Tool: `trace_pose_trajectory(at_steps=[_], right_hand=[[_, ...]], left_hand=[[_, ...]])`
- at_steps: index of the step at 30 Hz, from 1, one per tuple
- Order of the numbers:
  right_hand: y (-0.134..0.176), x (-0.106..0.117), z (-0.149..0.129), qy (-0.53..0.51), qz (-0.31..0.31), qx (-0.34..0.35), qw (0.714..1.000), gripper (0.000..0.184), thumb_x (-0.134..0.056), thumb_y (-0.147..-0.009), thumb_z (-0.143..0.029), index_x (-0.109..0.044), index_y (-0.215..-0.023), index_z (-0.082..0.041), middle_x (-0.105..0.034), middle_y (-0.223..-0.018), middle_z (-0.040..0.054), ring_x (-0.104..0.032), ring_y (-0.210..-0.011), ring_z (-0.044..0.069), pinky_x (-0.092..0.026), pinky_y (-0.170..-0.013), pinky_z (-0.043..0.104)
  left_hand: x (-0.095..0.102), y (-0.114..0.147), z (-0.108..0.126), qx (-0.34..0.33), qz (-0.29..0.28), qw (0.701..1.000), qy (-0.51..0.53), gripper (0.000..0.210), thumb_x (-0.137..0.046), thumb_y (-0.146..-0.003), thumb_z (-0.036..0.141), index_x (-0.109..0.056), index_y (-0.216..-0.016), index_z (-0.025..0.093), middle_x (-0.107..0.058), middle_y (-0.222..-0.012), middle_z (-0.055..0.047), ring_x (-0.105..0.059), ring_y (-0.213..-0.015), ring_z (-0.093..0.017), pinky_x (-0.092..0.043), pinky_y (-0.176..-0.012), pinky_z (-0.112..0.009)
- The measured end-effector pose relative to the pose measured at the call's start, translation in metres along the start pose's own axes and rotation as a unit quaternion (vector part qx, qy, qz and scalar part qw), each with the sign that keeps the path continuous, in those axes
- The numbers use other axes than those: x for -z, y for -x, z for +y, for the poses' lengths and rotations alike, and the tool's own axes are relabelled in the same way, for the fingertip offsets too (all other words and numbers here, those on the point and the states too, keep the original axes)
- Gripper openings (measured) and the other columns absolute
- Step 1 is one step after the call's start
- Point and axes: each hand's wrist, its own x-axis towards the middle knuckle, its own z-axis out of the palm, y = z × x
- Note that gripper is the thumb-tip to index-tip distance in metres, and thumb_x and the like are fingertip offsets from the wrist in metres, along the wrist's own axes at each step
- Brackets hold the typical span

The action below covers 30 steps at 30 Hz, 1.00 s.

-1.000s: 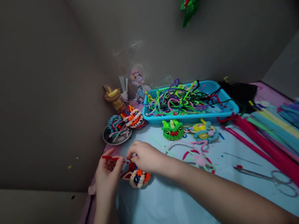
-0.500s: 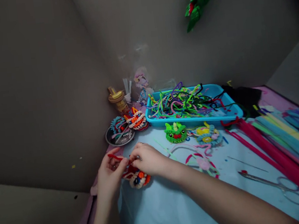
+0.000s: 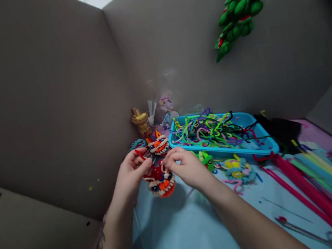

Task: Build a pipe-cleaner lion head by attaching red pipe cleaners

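"Toy head (image 3: 162, 186): what edges surround it?"

"Grey walls (image 3: 45, 94) stand on your left and at the back. The blue table cover (image 3: 184, 234) spreads toward you, and the tray (image 3: 225, 150) borders the far side, beyond your right wrist."

"Where is it against your fingers?"

"Between your hands, just below the fingertips. Your right hand (image 3: 185, 166) has thumb and fingers drawn together, pinching its upper edge; your left hand (image 3: 130, 176) is loosely curled, thumb pressing a red strip (image 3: 140, 154) against the fingers."

"And its make?"

"Fuzzy-looking stems, coiled into plump cream ridges over a rounded orange front, with red above."
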Motion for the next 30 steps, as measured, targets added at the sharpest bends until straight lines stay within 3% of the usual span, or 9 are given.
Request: trace_pose_trajectory(at_steps=[3, 8, 23, 27, 30], right_hand=[[0.002, 0.005, -0.003, 0.002, 0.019, 0.004, 1.000, 0.008, -0.064, -0.073, -0.013, -0.069, -0.070, -0.019, -0.057, -0.102, 0.0061, -0.054, -0.106, 0.022, -0.038, -0.098, 0.037], [0.006, 0.014, -0.008, 0.002, -0.016, 0.010, 1.000, 0.011, -0.064, -0.070, -0.011, -0.071, -0.071, -0.020, -0.046, -0.132, 0.0080, -0.039, -0.130, 0.024, -0.027, -0.109, 0.040], [0.006, 0.020, -0.012, -0.103, -0.073, -0.018, 0.992, 0.009, -0.062, -0.064, -0.010, -0.061, -0.062, -0.019, -0.050, -0.134, 0.0092, -0.037, -0.134, 0.022, -0.028, -0.108, 0.036], [0.006, 0.021, -0.010, -0.120, -0.086, -0.026, 0.989, 0.006, -0.064, -0.065, -0.013, -0.063, -0.061, -0.019, -0.047, -0.138, 0.0086, -0.036, -0.135, 0.023, -0.028, -0.109, 0.037], [0.006, 0.021, -0.009, -0.130, -0.098, -0.021, 0.986, 0.007, -0.065, -0.067, -0.015, -0.070, -0.072, -0.019, -0.046, -0.140, 0.0088, -0.036, -0.135, 0.023, -0.028, -0.109, 0.038]], left_hand=[[-0.008, -0.006, 0.016, -0.013, -0.029, 1.000, -0.001, 0.041, -0.076, -0.069, 0.030, -0.059, -0.104, 0.018, -0.054, -0.059, 0.008, -0.052, -0.049, -0.006, -0.042, -0.049, -0.016], [-0.025, -0.006, 0.036, -0.014, -0.066, 0.998, -0.015, 0.045, -0.079, -0.064, 0.030, -0.059, -0.101, 0.016, -0.057, -0.059, 0.006, -0.053, -0.049, -0.007, -0.043, -0.050, -0.018], [-0.040, 0.001, 0.038, -0.032, -0.078, 0.995, -0.049, 0.039, -0.074, -0.066, 0.025, -0.057, -0.101, 0.017, -0.060, -0.064, 0.005, -0.061, -0.058, -0.011, -0.048, -0.058, -0.023], [-0.043, 0.003, 0.037, -0.036, -0.082, 0.995, -0.045, 0.038, -0.073, -0.068, 0.025, -0.056, -0.101, 0.017, -0.060, -0.063, 0.005, -0.063, -0.059, -0.012, -0.049, -0.060, -0.024], [-0.045, 0.005, 0.037, -0.042, -0.071, 0.995, -0.064, 0.037, -0.074, -0.067, 0.026, -0.056, -0.099, 0.018, -0.059, -0.063, 0.005, -0.061, -0.058, -0.012, -0.048, -0.056, -0.023]])
